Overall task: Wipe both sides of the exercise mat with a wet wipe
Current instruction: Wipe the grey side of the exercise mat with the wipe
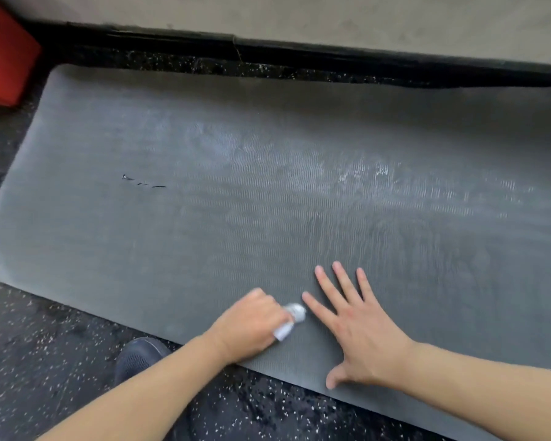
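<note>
One grey exercise mat [204,202] is being shown spread flat on the floor, filling most of the frame from the left edge to the right edge. Its ribbed surface is being marked by pale, shiny streaks in the centre and right of the frame, and a few small dark tears are being shown in its left part. A crumpled white wet wipe [291,319] is being held against the mat near its lower edge, in the lower centre of the frame. The wipe is being gripped by the left hand [252,324], whose fingers are being kept curled round it, with white ends sticking out to the right of the fist. Just beside the wipe, the right hand [360,329] is being laid flat on the mat, its fingers being held straight and spread and its thumb being pointed toward the mat's lower edge. Both bare forearms are being seen entering from the bottom of the frame.

A black speckled floor [45,345] is being seen under and around the mat. A dark shoe [139,358] is being partly hidden under the left forearm, at the mat's lower edge. A black baseboard [331,55] and a pale wall [299,17] are being shown along the top of the frame, and a red object [4,55] is being seen in the upper left corner.
</note>
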`<state>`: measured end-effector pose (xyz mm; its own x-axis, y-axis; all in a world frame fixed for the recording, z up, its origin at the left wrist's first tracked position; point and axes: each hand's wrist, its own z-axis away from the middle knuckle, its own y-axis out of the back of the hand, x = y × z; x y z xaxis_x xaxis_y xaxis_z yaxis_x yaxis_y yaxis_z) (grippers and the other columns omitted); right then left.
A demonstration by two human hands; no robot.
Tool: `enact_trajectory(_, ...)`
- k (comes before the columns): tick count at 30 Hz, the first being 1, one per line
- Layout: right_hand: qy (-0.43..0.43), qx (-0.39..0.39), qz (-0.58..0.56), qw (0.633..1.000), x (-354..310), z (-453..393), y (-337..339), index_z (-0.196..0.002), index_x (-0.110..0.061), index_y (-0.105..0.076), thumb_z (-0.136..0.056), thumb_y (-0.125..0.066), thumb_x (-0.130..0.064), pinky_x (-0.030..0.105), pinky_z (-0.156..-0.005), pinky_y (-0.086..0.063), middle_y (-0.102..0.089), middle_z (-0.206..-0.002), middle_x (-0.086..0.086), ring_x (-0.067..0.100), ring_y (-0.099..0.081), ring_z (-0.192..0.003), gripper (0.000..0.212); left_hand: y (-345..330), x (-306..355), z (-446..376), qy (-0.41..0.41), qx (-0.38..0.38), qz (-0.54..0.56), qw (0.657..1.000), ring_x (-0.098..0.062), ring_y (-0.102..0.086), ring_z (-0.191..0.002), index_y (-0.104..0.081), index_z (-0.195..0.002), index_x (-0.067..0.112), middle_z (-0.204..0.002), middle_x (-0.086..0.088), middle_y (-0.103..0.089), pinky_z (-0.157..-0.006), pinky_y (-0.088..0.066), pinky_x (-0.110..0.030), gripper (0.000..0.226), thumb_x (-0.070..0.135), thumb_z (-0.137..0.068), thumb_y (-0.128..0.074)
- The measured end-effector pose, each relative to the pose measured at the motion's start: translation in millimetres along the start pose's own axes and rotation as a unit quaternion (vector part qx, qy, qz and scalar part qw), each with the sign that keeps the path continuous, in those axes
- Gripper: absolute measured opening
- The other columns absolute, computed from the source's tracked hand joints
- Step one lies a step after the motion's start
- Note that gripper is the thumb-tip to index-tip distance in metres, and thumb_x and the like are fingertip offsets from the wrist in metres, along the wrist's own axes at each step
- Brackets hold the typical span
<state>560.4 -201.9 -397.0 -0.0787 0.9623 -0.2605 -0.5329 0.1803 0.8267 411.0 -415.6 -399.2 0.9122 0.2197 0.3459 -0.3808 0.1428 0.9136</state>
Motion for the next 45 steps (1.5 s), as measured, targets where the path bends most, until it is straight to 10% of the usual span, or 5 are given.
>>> enact_trajectory(21,0.001,0.194,-0.134,0.972,34.8,-6.0,12.3,-0.162,-0.031,-0.035,-0.088,-0.064,-0.06,0.05,-0.119,-0.03,-0.027,-0.169,0.008,0.029,-0.037,-0.151,0.085,-38.0,33.1,-5.9,-0.19,0.072,-0.038,0.978,-0.02,-0.039,-0.066,-0.054,-0.08,0.022,-0.068,0.003,-0.046,-0.064,-0.036,-0.034,0.015,0.015,-0.092,-0.06)
enact_trajectory(25,-0.104,0.154,-0.108,0.977,100.1,-37.6,59.6,-0.167,-0.043,-0.008,-0.078,-0.069,-0.073,0.06,-0.129,-0.01,0.007,-0.176,0.01,0.035,-0.003,-0.162,0.112,-16.6,1.1,-43.9,0.079,0.188,0.057,0.977,-0.022,-0.047,-0.062,-0.066,-0.086,0.019,-0.068,0.002,-0.051,-0.062,-0.03,-0.037,0.006,0.02,-0.085,-0.072)
enact_trajectory(31,-0.14,-0.043,-0.004,0.989,113.2,-54.8,71.4,-0.154,-0.042,0.038,-0.036,-0.063,-0.104,0.073,-0.121,0.012,0.05,-0.158,0.018,0.047,0.041,-0.147,0.167,-26.9,43.5,-62.3,-0.172,0.046,-0.052,0.983,-0.021,-0.048,-0.063,-0.053,-0.082,0.021,-0.066,0.002,-0.054,-0.066,-0.031,-0.035,0.011,0.016,-0.085,-0.062)
enact_trajectory(38,-0.144,-0.044,-0.015,0.989,111.9,-53.4,74.8,-0.152,-0.041,0.041,-0.039,-0.076,-0.095,0.073,-0.119,0.016,0.054,-0.155,0.017,0.046,0.045,-0.144,0.171,26.2,-37.7,-113.8,0.277,0.286,0.026,0.917,-0.031,-0.056,-0.058,-0.062,-0.085,0.017,-0.064,-0.004,-0.058,-0.06,-0.037,-0.038,0.016,0.029,-0.087,-0.052)
enact_trajectory(45,-0.121,-0.045,-0.022,0.991,117.2,-43.1,104.7,-0.162,-0.039,0.023,-0.048,-0.087,-0.08,0.061,-0.129,0.0,0.032,-0.169,0.013,0.038,0.02,-0.159,0.163,18.9,-24.1,-147.3,-0.042,0.113,-0.078,0.99,-0.027,-0.057,-0.062,-0.058,-0.085,0.018,-0.067,-0.005,-0.062,-0.062,-0.036,-0.038,0.01,0.028,-0.085,-0.062)
